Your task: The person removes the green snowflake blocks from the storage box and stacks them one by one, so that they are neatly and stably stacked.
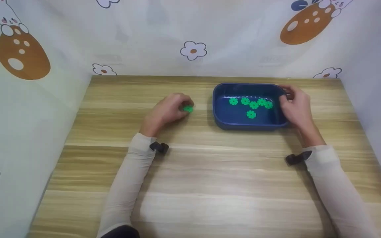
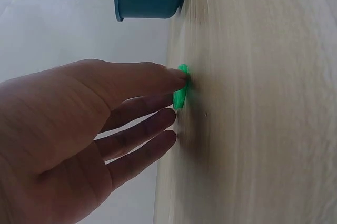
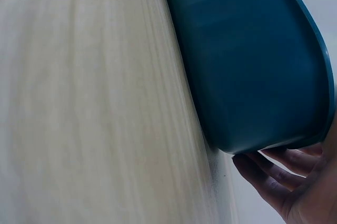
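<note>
In the head view, my left hand (image 1: 169,110) pinches a green notched disc (image 1: 188,108) between thumb and index finger. The left wrist view has that disc (image 2: 180,88) low at the tabletop, partly covered by the thumb; the other fingers stay apart from it. To the right stands a dark blue plastic box (image 1: 250,127), upright on the table. Several more green notched discs (image 1: 251,114) lie flat on its floor, some overlapping. My right hand (image 1: 298,105) grips the box's right end, thumb over the rim. Beneath that end, fingers (image 3: 266,182) show in the right wrist view.
The wood-grain table (image 1: 210,185) runs back to a pale curtain-like wall (image 1: 150,43) with printed flowers and orange fruit shapes. Similar walls close off the left and right sides. Each wrist wears a small black camera strap (image 1: 159,147).
</note>
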### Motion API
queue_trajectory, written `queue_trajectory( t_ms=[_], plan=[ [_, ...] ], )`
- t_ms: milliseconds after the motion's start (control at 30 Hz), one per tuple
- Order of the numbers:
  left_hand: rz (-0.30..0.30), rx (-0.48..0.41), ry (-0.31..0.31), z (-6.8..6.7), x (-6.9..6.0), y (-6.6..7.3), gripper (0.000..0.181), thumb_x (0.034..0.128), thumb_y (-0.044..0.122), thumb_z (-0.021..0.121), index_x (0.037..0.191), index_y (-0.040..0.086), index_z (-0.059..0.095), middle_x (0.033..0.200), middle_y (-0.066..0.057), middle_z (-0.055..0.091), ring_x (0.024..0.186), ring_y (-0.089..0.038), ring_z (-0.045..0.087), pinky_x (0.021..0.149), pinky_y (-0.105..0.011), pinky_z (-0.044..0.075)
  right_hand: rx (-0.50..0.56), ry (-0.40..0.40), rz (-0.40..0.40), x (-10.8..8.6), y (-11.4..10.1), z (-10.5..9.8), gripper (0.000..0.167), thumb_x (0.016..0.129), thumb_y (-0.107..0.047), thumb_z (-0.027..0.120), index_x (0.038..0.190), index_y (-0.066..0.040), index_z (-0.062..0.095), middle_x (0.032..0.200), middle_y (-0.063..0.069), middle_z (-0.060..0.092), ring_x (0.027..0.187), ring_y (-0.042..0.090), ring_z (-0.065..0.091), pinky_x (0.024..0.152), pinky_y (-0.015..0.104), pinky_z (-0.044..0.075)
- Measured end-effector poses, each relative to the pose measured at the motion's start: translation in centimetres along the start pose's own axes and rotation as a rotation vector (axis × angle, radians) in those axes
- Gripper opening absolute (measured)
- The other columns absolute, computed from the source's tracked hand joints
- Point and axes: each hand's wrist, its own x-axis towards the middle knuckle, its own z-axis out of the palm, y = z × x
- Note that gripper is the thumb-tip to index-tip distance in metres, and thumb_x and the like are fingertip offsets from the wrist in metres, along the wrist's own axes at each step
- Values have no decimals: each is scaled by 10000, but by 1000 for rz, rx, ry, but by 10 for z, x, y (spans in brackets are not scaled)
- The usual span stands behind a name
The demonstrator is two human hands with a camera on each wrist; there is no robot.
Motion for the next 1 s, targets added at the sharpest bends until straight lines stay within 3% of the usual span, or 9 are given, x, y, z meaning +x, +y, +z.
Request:
queue_trajectory(
  t_ms=[467, 733, 1000],
  plan=[
    [-9, -13, -5, 0, 1, 1, 324, 918, 19, 768, 1241, 28, 767, 1191, -145, 776, 1100, -303, 716, 1005, -448, 598, -13, -17, 14, 0, 0, -1, 425, 1002, -61, 544, 1398, -51, 701, 1311, 196, 757, 1021, 136, 692, 857, 100, 498],
    [-3, -30, 4, -2, 1, 4, 412, 940, 104, 815, 1340, 67, 727, 1275, -134, 755, 1180, -306, 694, 1041, -443, 581, -19, -11, 11, 1, 1, 0, 421, 1009, -80, 539, 1397, -50, 700, 1314, 197, 757, 1067, 181, 704, 885, 118, 500],
    [38, -17, 44, -2, 5, 24, 441, 995, 102, 730, 1433, 112, 674, 1459, -78, 689, 1320, -301, 652, 1139, -445, 538, -4, -9, 16, 0, 1, -1, 414, 1011, -76, 544, 1394, -49, 697, 1311, 197, 752, 1071, 200, 700, 883, 129, 505]
  ],
)
